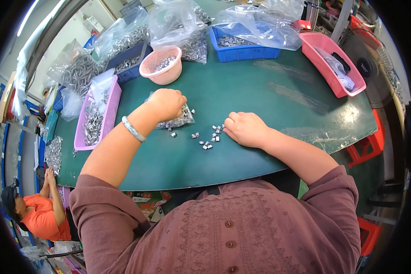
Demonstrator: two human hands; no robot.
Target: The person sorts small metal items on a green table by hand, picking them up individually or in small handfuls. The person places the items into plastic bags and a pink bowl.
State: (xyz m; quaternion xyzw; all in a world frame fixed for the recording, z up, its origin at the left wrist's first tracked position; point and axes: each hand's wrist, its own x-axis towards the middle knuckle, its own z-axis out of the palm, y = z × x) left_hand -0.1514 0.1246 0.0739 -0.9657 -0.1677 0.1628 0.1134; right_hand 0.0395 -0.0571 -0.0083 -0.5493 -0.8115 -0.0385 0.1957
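My left hand [168,104], with a pale bangle [133,129] on its wrist, is over a clear plastic bag [180,119] of small metal parts. Its fingers are curled closed, and whatever they hold is hidden. To the right, my right hand [245,129] rests low on the green tabletop [169,164], its fingers drawn together at the edge of a loose group of small silvery metal pieces [216,134]. I cannot make out anything inside those fingers. A single metal piece [173,134] lies just below the bag, and another [193,111] beside it.
A pink round basket [162,75] of parts stands beyond my left hand. Left of it is a long pink bin [96,114] of metal rings. Farther back are a blue tray [246,52] and bulging bags [178,32]. A pink basket [338,68] sits far right. Another person [43,210] works at left.
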